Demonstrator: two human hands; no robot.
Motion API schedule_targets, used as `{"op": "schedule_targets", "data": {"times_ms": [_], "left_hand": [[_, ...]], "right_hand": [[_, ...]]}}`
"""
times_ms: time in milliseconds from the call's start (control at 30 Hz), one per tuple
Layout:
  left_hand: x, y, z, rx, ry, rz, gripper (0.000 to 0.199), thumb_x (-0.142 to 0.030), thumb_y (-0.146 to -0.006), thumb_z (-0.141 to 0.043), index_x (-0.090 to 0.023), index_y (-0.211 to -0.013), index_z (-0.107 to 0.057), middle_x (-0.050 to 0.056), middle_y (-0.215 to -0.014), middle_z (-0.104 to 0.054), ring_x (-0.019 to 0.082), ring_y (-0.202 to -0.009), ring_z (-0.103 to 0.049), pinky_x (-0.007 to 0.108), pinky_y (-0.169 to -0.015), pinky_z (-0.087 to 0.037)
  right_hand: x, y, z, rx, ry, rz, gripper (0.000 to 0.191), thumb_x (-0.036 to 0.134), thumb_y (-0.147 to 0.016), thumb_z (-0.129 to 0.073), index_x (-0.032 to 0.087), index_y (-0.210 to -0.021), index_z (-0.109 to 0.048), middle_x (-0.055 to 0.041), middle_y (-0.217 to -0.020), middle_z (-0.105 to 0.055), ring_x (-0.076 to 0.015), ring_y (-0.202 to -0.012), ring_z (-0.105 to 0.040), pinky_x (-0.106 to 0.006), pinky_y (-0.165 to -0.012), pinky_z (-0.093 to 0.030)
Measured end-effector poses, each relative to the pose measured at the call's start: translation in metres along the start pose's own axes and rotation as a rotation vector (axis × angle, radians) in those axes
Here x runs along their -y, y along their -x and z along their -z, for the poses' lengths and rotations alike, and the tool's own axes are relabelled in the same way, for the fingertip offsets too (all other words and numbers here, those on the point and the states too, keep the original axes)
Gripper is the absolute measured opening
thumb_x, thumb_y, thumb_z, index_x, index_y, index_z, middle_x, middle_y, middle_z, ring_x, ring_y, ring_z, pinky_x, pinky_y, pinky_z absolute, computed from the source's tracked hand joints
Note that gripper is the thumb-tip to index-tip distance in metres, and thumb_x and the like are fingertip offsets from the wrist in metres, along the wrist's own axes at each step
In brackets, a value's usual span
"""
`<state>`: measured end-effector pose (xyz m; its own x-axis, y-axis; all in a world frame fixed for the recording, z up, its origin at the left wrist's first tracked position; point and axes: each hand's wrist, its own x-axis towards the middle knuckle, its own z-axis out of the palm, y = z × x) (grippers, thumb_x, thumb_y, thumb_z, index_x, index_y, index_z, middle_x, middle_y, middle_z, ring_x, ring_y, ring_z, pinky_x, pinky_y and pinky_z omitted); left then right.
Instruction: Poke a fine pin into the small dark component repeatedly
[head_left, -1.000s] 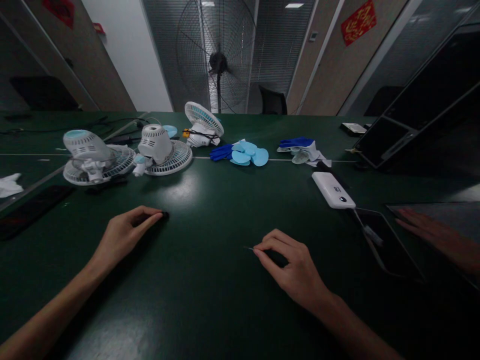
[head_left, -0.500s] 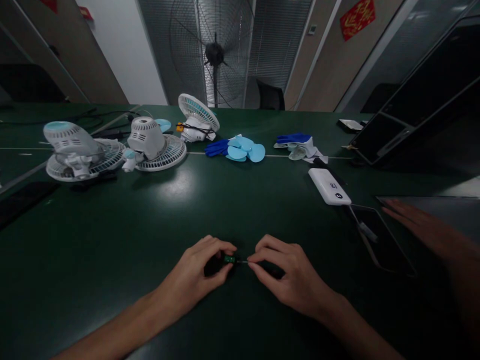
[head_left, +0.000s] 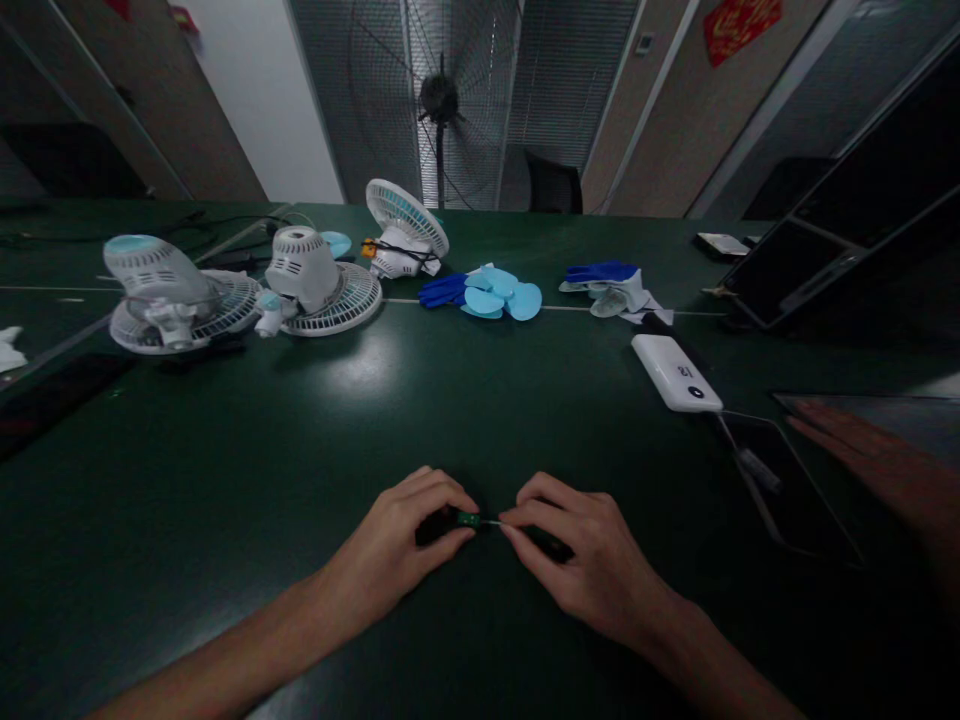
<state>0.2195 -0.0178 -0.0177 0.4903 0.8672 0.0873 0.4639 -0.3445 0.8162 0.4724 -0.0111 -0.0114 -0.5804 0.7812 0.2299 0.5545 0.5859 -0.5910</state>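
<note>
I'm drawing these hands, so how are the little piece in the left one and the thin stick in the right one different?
Color: the little piece is green; the thin stick is pale.
Shape: the little piece looks chunky, the thin stick narrow.
Holder: the left hand pinches the little piece; the right hand pinches the thin stick.
Both are held in fingertips.

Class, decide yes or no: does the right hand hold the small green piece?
No, the left hand pinches the green piece, while the right hand grips a thin rod.
</note>
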Motion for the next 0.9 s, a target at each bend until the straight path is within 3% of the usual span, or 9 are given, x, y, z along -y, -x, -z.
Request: {"op": "schedule_targets", "data": {"times_ms": [233,433,600,700,900], "left_hand": [[-0.004,-0.001,0.002,0.004,-0.020,0.008,0.018,-0.013,-0.093,-0.070,-0.025,-0.107,-0.070,0.001,-0.105,-0.070,0.020,-0.102,-0.062,0.035,-0.088,-0.049],[-0.004,0.004,0.002,0.043,-0.102,-0.007,0.016,-0.028,-0.102,-0.062,-0.029,-0.118,-0.065,0.002,-0.115,-0.068,0.020,-0.110,-0.059,0.038,-0.099,-0.048],[0.010,0.030,0.009,0.103,-0.298,-0.020,0.029,-0.025,-0.108,-0.044,-0.035,-0.130,-0.060,0.004,-0.131,-0.061,0.022,-0.119,-0.057,0.043,-0.107,-0.044],[0.029,0.035,0.037,0.067,-0.354,0.024,0.030,-0.027,-0.109,-0.039,-0.031,-0.127,-0.063,0.006,-0.130,-0.062,0.023,-0.119,-0.057,0.041,-0.104,-0.047],[0.099,0.034,0.135,-0.144,-0.512,0.164,0.035,-0.044,-0.105,-0.044,-0.025,-0.125,-0.067,0.009,-0.128,-0.063,0.028,-0.119,-0.057,0.042,-0.104,-0.048]], "right_hand": [[0.026,-0.007,-0.017,-0.095,0.020,0.126,0.014,0.019,-0.100,-0.061,0.024,-0.105,-0.073,-0.0012,-0.097,-0.069,-0.0150,-0.078,-0.068,-0.029,-0.063,-0.047],[0.008,0.003,-0.003,-0.274,0.019,0.038,0.015,0.016,-0.099,-0.064,0.023,-0.106,-0.075,-0.0028,-0.095,-0.068,-0.0142,-0.078,-0.069,-0.027,-0.063,-0.050],[-0.002,0.003,0.009,-0.332,-0.054,-0.004,0.014,0.015,-0.098,-0.064,0.021,-0.102,-0.076,-0.0037,-0.092,-0.067,-0.0153,-0.078,-0.068,-0.028,-0.066,-0.054],[-0.004,0.000,0.009,-0.300,-0.130,-0.045,0.013,0.016,-0.098,-0.064,0.021,-0.102,-0.076,-0.0041,-0.094,-0.068,-0.0163,-0.080,-0.068,-0.029,-0.068,-0.056],[-0.004,-0.001,0.007,-0.271,-0.206,-0.086,0.012,0.016,-0.097,-0.065,0.021,-0.100,-0.076,-0.0037,-0.094,-0.068,-0.0168,-0.082,-0.068,-0.030,-0.071,-0.057]]}}
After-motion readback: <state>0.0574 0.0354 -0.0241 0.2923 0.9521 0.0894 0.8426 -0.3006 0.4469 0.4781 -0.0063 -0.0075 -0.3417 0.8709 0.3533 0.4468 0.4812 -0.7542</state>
